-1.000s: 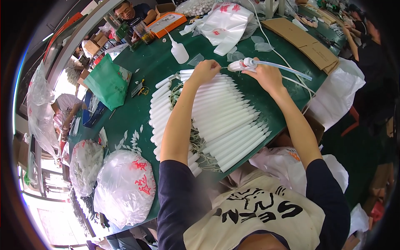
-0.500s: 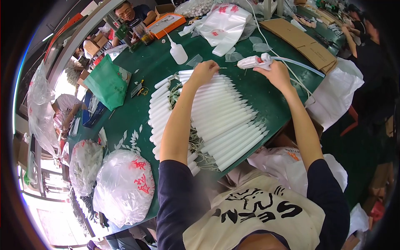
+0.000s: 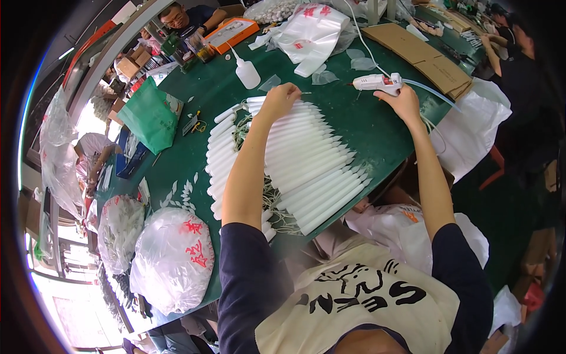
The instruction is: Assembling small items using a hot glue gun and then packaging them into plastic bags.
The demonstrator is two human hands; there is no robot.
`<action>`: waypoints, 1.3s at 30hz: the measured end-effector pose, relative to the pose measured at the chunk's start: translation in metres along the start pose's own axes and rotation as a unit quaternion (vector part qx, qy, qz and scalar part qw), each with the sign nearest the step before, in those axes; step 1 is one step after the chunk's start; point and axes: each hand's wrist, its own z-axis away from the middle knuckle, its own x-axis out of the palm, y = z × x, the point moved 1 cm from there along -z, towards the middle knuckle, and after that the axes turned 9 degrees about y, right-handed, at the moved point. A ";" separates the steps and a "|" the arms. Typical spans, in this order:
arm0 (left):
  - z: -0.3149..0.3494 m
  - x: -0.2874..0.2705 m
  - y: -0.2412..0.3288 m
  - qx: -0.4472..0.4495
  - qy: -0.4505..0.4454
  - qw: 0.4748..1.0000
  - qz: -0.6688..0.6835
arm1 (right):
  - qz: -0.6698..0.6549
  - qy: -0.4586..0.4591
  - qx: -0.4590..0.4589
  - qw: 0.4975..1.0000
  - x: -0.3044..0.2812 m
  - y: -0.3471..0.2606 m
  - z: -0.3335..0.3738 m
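A long row of white taper candles (image 3: pixel 309 159) lies side by side on the green table, pointed tips to the right. A second row of white candle sticks (image 3: pixel 219 162) lies to its left, with thin greenish wires (image 3: pixel 270 194) between the rows. My left hand (image 3: pixel 280 101) is pinched at the tip end of the farthest candle; a thin piece pokes out past the fingertips. In my right hand (image 3: pixel 402 104) is a white hot glue gun (image 3: pixel 374 82), held right of the row, its nozzle toward the left hand. A long translucent glue stick (image 3: pixel 433 91) trails from its back.
Beyond the candles stand a white squeeze bottle (image 3: pixel 247 75), white plastic bags (image 3: pixel 311 34) and flat cardboard (image 3: pixel 417 58). Left are a green bag (image 3: pixel 152 115), small white flame-shaped pieces (image 3: pixel 187 192) and a stuffed clear bag (image 3: pixel 172 259). A co-worker (image 3: pixel 188 20) sits across the table.
The glue gun in my right hand has turned, its nozzle now more level, and moved slightly right and farther off. The left hand stays pinched at the far candle; the whole view has shifted slightly.
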 end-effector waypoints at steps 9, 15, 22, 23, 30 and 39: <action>0.003 0.010 -0.007 0.029 0.058 0.998 -0.023 | 0.022 0.206 -0.073 0.976 -0.019 0.005 0.032; 0.007 0.009 -0.008 0.019 0.073 0.991 -0.108 | 0.047 0.199 -0.117 0.972 -0.022 -0.051 0.086; 0.012 0.009 -0.001 -0.039 0.086 0.987 -0.131 | -0.147 0.113 -0.380 0.906 -0.014 -0.154 0.097; 0.013 0.010 0.000 -0.048 0.091 0.986 -0.131 | -0.163 0.094 -0.392 0.901 -0.014 -0.166 0.094; 0.027 0.012 0.003 -0.061 0.143 0.977 -0.145 | -0.230 -0.004 -0.488 0.842 0.022 -0.251 0.079; 0.023 0.024 0.007 -0.044 0.238 0.963 -0.120 | -0.218 -0.258 -0.544 0.768 0.128 -0.339 0.077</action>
